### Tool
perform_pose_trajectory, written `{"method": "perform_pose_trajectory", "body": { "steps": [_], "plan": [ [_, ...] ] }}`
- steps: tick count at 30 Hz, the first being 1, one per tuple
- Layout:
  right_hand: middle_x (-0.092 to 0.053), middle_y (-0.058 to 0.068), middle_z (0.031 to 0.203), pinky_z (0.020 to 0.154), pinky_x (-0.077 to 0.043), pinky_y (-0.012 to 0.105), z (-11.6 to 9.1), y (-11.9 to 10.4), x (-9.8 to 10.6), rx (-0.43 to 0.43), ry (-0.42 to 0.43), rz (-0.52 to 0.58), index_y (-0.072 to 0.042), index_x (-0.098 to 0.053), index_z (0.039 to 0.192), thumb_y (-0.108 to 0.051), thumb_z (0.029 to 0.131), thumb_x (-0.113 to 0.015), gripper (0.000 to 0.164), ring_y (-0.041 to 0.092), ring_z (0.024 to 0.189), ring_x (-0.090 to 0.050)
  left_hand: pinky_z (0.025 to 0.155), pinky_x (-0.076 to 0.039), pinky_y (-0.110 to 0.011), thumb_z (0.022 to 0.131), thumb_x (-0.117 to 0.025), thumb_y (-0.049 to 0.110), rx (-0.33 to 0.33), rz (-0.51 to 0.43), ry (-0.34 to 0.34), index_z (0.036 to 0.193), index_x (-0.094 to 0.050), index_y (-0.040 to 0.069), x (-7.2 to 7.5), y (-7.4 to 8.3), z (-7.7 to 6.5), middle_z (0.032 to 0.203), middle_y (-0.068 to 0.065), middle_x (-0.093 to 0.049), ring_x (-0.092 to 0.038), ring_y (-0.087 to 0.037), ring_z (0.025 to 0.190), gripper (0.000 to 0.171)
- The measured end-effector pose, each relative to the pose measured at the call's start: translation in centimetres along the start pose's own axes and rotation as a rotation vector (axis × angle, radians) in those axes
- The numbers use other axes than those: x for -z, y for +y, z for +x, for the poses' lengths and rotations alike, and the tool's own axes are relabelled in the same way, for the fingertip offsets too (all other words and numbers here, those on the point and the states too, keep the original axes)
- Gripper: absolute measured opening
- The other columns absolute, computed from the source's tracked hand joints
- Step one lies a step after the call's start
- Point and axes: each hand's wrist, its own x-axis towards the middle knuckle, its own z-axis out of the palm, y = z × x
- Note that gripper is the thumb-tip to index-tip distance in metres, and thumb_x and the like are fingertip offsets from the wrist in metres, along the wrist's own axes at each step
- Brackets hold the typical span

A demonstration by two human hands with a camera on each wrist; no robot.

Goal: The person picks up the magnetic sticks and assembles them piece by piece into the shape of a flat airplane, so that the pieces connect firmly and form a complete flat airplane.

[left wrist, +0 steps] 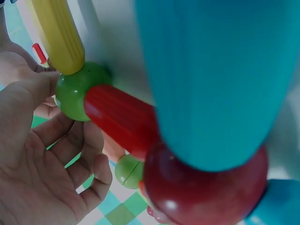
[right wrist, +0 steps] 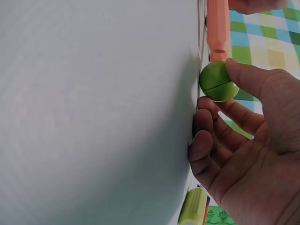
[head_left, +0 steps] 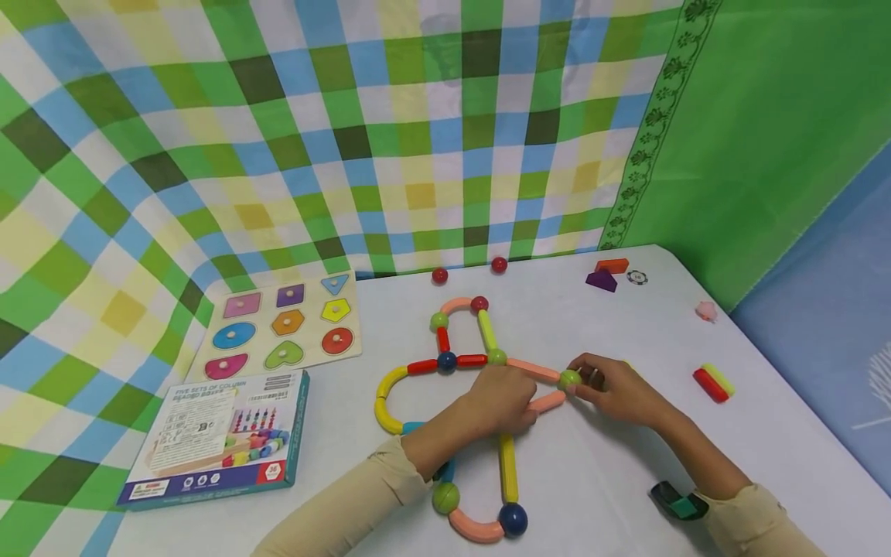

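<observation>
On the white table lies a figure of coloured sticks and balls. My right hand [head_left: 616, 387] pinches a green ball [right wrist: 218, 81] between thumb and fingers at the figure's right corner, where a pink stick [head_left: 532, 369] meets it. The left hand [head_left: 500, 398] reaches over the figure's middle and hides part of it from above. In the left wrist view its thumb and finger pinch another green ball [left wrist: 78, 92], joined to a red stick [left wrist: 122, 119] and a yellow stick [left wrist: 58, 35]. A dark red ball [left wrist: 206, 187] and a blue stick [left wrist: 215, 79] fill the foreground there.
At the left are a shape puzzle board [head_left: 259, 340] and a boxed toy [head_left: 216, 441]. Two red balls [head_left: 440, 275] lie at the back. Orange and purple blocks [head_left: 602, 280], a chip [head_left: 636, 277], a pink figurine [head_left: 706, 311] and red and yellow-green sticks [head_left: 713, 383] lie to the right.
</observation>
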Motion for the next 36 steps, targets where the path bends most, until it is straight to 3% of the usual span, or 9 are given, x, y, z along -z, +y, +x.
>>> {"method": "perform_pose_trajectory", "body": {
  "steps": [9,13,17,22,24,28,36],
  "plan": [
    [-0.057,-0.004,0.084,0.062,-0.047,0.025,-0.3,0.2,0.1,0.038,-0.005,0.014,-0.016,-0.063,0.108,-0.025,0.086,-0.071,0.025,0.015,0.073,-0.053,0.047,-0.031,-0.020,0.088,-0.063,0.042,0.018,-0.001,0.045,0.075,-0.060,0.021,-0.2,-0.1,-0.2,0.051,0.004,-0.038,-0.042,-0.010,0.049,0.026],
    [-0.058,-0.003,0.086,0.061,-0.048,0.025,-0.8,0.1,0.8,0.007,-0.002,0.008,-0.016,-0.063,0.111,-0.028,0.088,-0.069,0.026,0.016,0.075,-0.054,0.046,-0.031,-0.020,0.089,-0.062,0.041,0.023,-0.019,0.053,0.073,-0.059,0.020,-0.2,-0.1,-0.4,0.052,0.004,-0.037,-0.042,-0.010,0.049,0.027],
    [-0.058,-0.001,0.086,0.058,-0.046,0.026,-1.9,0.5,2.7,-0.040,0.081,-0.034,-0.012,-0.063,0.111,-0.030,0.090,-0.066,0.028,0.018,0.075,-0.052,0.046,-0.031,-0.020,0.090,-0.062,0.040,0.029,-0.034,0.056,0.067,-0.055,0.020,-0.2,-0.1,-0.6,0.051,0.004,-0.036,-0.041,-0.011,0.047,0.031],
    [-0.059,0.006,0.083,0.052,-0.041,0.029,-3.6,1.9,5.2,-0.133,0.224,-0.192,-0.005,-0.063,0.106,-0.028,0.087,-0.069,0.030,0.020,0.070,-0.052,0.046,-0.031,-0.020,0.090,-0.062,0.039,0.040,-0.067,0.048,0.065,-0.052,0.020,-0.1,-0.2,-0.9,0.051,0.004,-0.036,-0.041,-0.011,0.046,0.033],
    [-0.061,0.009,0.084,0.052,-0.040,0.031,-4.0,2.4,5.6,-0.182,0.219,-0.239,-0.004,-0.063,0.106,-0.029,0.085,-0.070,0.033,0.021,0.070,-0.053,0.046,-0.031,-0.020,0.090,-0.063,0.039,0.044,-0.077,0.043,0.066,-0.053,0.020,-0.1,-0.2,-1.1,0.051,0.004,-0.037,-0.041,-0.011,0.047,0.032],
    [-0.064,0.010,0.088,0.057,-0.044,0.033,-4.1,3.4,5.3,-0.214,0.130,-0.254,-0.003,-0.063,0.106,-0.028,0.082,-0.073,0.036,0.022,0.074,-0.056,0.047,-0.032,-0.020,0.089,-0.063,0.040,0.047,-0.088,0.036,0.069,-0.054,0.020,-0.1,-0.3,-1.3,0.052,0.004,-0.038,-0.042,-0.011,0.047,0.030],
    [-0.063,0.005,0.094,0.072,-0.050,0.042,-2.9,3.4,4.5,-0.126,0.063,-0.198,-0.005,-0.064,0.109,-0.016,0.084,-0.070,0.028,0.022,0.084,-0.055,0.048,-0.032,-0.020,0.090,-0.063,0.040,0.052,-0.099,0.036,0.072,-0.056,0.019,0.0,-0.2,-1.4,0.055,0.004,-0.041,-0.043,-0.011,0.049,0.029]
  ]
}}
